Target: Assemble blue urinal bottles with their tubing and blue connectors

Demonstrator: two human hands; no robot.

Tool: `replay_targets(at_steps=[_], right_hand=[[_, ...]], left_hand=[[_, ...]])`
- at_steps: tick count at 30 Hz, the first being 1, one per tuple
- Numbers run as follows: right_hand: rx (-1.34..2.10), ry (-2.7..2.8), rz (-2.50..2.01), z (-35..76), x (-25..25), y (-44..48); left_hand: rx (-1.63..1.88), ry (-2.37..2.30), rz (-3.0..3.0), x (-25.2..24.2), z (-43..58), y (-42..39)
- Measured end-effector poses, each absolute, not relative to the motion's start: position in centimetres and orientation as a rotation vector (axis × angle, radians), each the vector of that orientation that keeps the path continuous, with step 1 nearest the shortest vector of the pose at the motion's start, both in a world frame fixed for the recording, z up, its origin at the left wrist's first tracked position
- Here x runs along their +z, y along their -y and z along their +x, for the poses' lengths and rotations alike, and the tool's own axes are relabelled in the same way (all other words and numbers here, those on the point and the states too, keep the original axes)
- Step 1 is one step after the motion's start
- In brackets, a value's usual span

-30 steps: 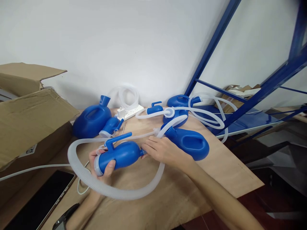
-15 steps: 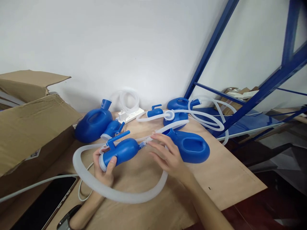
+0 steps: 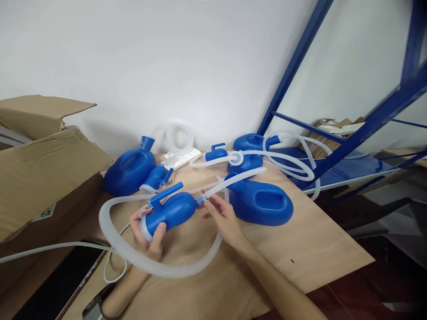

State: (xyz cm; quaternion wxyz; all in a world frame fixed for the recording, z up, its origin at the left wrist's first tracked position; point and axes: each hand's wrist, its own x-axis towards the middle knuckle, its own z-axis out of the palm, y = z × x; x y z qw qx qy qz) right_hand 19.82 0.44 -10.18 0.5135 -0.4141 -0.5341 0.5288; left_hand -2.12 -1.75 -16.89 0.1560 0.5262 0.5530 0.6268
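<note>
My left hand (image 3: 149, 236) grips the wide end of a blue plastic funnel-shaped piece (image 3: 171, 211) with a handle on top, held just above the table. My right hand (image 3: 223, 216) pinches the thin clear tube (image 3: 233, 181) where it meets the narrow tip of that blue piece. A thick ribbed translucent hose (image 3: 160, 268) loops from the blue piece around under both hands. A flat blue bottle with a handle hole (image 3: 263, 202) lies just right of my right hand.
An open cardboard box (image 3: 36, 173) stands at the left. Two more blue bottles (image 3: 128, 166) (image 3: 248, 153), smaller blue pieces, coiled tubes and a white power strip (image 3: 182, 158) lie at the back. A dark phone (image 3: 53, 289) lies front left. Blue shelving (image 3: 350, 133) stands at the right.
My right hand has closed from spread fingers into a pinch on the thin tube at the blue piece's tip. The left hand keeps its grip, shifted slightly.
</note>
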Motion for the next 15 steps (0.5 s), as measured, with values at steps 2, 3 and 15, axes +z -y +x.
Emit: replay_targets(at_steps=[2,3,15], right_hand=[[1.283,1.24,-0.988,19.8,-10.35,-0.22],[1.291,1.221,-0.983,19.81,-10.36,-0.12],[1.327,1.195,-1.023,20.77,-9.96,-0.08]], left_hand=[[1.831,-1.591,1.483,-16.66,-2.0,1.71],[1.856,-1.594,1.469,-16.57,-1.95,1.71],[1.901,-1.574,1.538,-16.32,-1.8,1.85]])
